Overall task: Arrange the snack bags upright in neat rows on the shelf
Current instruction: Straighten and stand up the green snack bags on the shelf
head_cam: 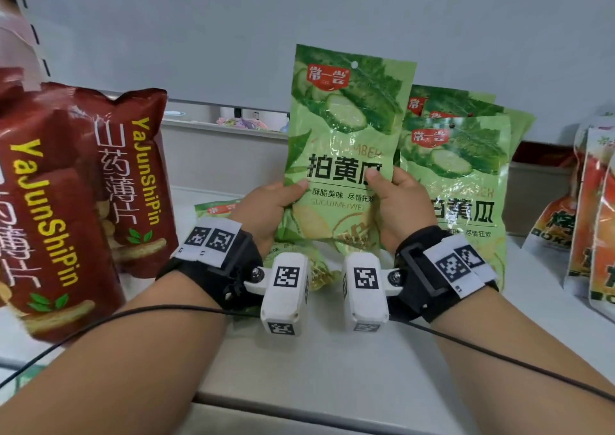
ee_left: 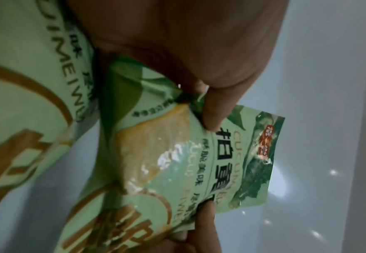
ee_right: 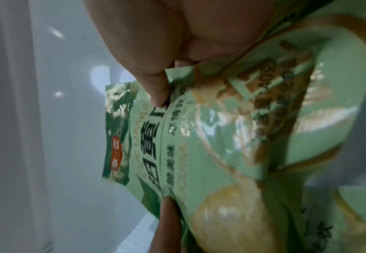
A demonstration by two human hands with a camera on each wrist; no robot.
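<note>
Centrally, the left hand (head_cam: 266,208) and the right hand (head_cam: 397,201) both gripped one green cucumber snack bag (head_cam: 346,128), thumbs pressed on its front and fingers curled behind, each pinching a side edge at the bag's lower half. The held bag stood upright above the white shelf (head_cam: 332,368), its top rising clear of both hands. Just right and slightly farther, at least three matching green bags (head_cam: 466,175) stood upright in a stack, overlapping. Two more green bags (head_cam: 216,208) lay flat on the shelf, near and left of the held one. At left stood three dark red bags (head_cam: 133,175). At far right, orange bags (head_cam: 595,208) stood; their count could not be determined.
</note>
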